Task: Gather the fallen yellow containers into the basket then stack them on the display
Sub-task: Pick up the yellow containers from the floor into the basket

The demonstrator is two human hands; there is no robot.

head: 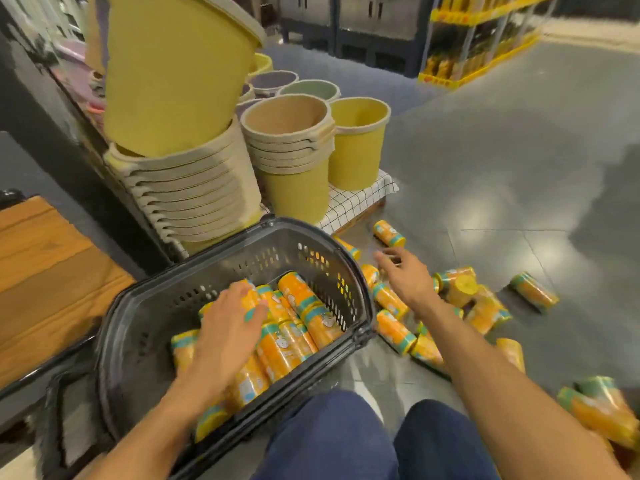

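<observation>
Now my left hand is lying palm-down on the yellow containers piled in the dark basket at lower centre. Whether its fingers are gripping one, I cannot tell. My right hand is reaching out just right of the basket, fingers spread and holding nothing, above the fallen containers lying scattered on the grey floor.

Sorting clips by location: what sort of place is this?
Probably a shop aisle: a black shopping basket on the floor, nested stacks of yellow bins set out on display, and stocked shelving in the background.
</observation>
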